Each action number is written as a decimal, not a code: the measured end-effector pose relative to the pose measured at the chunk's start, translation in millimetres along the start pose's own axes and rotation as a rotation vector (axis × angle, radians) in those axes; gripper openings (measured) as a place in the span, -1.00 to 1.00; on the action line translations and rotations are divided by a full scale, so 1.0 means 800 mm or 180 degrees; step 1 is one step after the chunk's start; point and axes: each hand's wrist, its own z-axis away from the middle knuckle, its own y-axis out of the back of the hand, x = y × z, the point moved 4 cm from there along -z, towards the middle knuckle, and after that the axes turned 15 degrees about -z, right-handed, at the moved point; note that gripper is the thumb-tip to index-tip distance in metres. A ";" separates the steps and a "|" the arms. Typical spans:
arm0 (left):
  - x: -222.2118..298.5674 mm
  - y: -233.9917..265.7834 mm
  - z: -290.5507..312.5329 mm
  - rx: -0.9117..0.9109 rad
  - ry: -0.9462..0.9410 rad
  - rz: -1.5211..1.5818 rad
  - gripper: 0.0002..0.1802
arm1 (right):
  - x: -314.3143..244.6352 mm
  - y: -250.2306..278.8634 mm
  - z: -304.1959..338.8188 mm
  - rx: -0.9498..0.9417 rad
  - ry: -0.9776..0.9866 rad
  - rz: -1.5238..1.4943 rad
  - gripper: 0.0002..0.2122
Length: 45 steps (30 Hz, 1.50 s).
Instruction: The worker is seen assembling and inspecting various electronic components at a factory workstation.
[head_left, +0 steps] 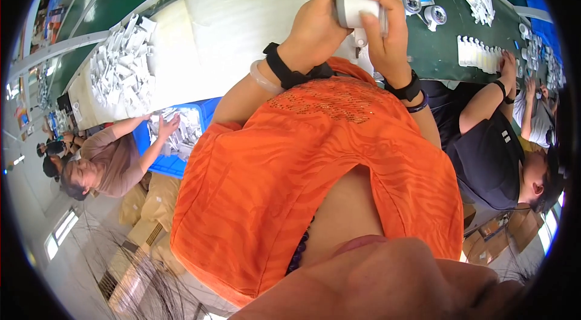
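both hands were closed on one small white cylindrical plastic part [358, 6], held up in front of the orange blouse [315, 156] above the green desk [442, 48]. the left hand [315, 26], a yellow rubber cot on its thumb, gripped the part's left end, and the right hand [387, 32] wrapped its right end from below, equally near. the part's long axis ran left to right between them, a short white stub hanging beneath it.

White packets [121, 66] heaped on table; cardboard boxes [148, 205] below.
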 end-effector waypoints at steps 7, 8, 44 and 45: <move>0.005 -0.010 0.003 -0.0068 -0.0356 -0.1467 -0.55 | 0.039 0.028 0.015 0.1449 -0.1662 -0.2920 -0.69; 0.003 -0.007 -0.001 -0.0028 -0.0449 -0.1961 -0.61 | 0.044 0.032 0.023 0.1600 -0.1925 -0.3151 -0.66; -0.081 -0.051 -0.105 -0.0773 -0.1607 -0.4510 -0.33 | 0.167 0.188 0.048 0.1837 -0.1238 -0.6415 -0.54; -0.086 -0.063 -0.111 -0.0707 -0.1573 -0.4534 -0.33 | 0.155 0.166 0.039 0.1650 -0.1122 -0.6538 -0.54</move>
